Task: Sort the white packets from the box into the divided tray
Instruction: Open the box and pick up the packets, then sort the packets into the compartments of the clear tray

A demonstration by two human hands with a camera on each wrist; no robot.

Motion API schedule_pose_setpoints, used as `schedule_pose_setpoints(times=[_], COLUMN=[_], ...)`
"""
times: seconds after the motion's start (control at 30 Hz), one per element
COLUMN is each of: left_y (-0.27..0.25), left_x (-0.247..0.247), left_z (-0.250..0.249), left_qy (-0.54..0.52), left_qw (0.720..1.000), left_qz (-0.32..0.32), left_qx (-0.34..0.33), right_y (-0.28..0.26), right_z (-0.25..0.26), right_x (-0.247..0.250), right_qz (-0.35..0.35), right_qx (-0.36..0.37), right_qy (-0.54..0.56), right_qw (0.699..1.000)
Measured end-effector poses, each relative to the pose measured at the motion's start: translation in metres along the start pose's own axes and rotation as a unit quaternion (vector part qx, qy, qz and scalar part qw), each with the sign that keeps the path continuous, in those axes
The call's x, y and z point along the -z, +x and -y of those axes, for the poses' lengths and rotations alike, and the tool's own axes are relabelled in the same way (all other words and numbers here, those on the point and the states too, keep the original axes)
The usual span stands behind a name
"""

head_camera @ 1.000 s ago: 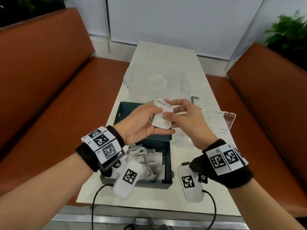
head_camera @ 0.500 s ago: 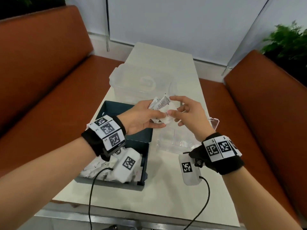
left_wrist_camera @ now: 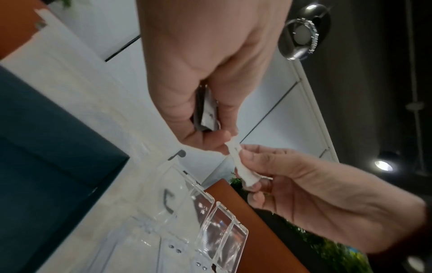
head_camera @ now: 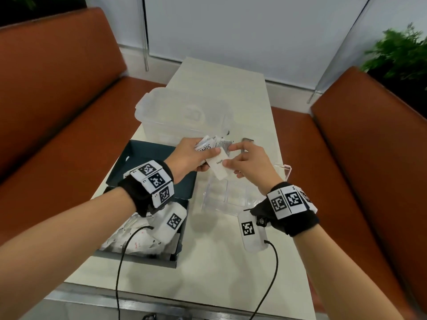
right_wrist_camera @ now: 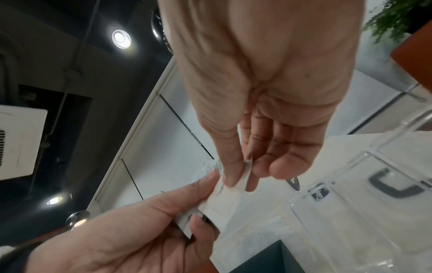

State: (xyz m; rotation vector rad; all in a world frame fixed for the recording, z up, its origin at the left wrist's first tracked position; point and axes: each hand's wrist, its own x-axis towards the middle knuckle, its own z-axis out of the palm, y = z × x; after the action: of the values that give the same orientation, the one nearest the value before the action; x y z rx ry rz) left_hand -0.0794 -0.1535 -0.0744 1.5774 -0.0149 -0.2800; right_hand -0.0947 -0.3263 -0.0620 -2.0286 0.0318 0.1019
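- White sugar packet [head_camera: 219,166]: your right hand [head_camera: 250,166] pinches it; pull it straight out.
- Left hand [head_camera: 193,157] grips the packet stack [head_camera: 211,145]; keep it tight.
- Drop into one clear divided tray [head_camera: 227,197] cell.

Pale narrow worktop [head_camera: 221,88] running up the frame's centre, rust-brown bench seats [head_camera: 57,100] on the left and right sides, white wall panels [head_camera: 231,26] across the top, green plant [head_camera: 402,56] upper right, round ceiling lights [right_wrist_camera: 121,39] on a dark ceiling in the wrist views
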Motion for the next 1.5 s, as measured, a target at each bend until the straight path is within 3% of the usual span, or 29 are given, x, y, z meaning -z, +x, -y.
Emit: schedule_pose_setpoints(times=[0.13, 0.33, 0.47, 0.67, 0.83, 1.03, 1.23, 1.5], left_y=[0.002, 0.0, -0.002, -0.005, -0.009, -0.011, -0.011, -0.01], left_x=[0.002, 0.012, 0.014, 0.017, 0.021, 0.024, 0.021, 0.024], left_z=[0.006, 0.011, 0.014, 0.019, 0.02, 0.021, 0.025, 0.029], left_qy=[-0.031, -0.054, -0.052, -0.047, -0.05, -0.053, -0.048, -0.053], left_qw=[0.999, 0.995, 0.995, 0.996, 0.996, 0.996, 0.996, 0.996], left_qz=[-0.031, -0.068, -0.065, -0.057, -0.052, -0.046, -0.042, -0.042], left_qx=[0.024, 0.049, 0.052, 0.051, 0.055, 0.056, 0.063, 0.065], right_y=[0.007, 0.019, 0.023, 0.028, 0.027, 0.039, 0.051, 0.059], right_z=[-0.013, -0.036, -0.044, -0.046, -0.045, -0.051, -0.069, -0.082], right_x=[0.004, -0.005, -0.03, -0.057, -0.063, -0.059, -0.077, -0.08], right_qz=[0.038, 0.028, 0.041, 0.064, 0.129, 0.129, 0.183, 0.175], right_qx=[-0.059, -0.191, -0.218, -0.196, -0.136, 0.014, 0.067, 0.074], right_qy=[-0.02, 0.007, -0.026, -0.165, -0.341, -0.567, -0.68, -0.684], right_qw=[0.997, 0.981, 0.975, 0.964, 0.921, 0.814, 0.707, 0.704])
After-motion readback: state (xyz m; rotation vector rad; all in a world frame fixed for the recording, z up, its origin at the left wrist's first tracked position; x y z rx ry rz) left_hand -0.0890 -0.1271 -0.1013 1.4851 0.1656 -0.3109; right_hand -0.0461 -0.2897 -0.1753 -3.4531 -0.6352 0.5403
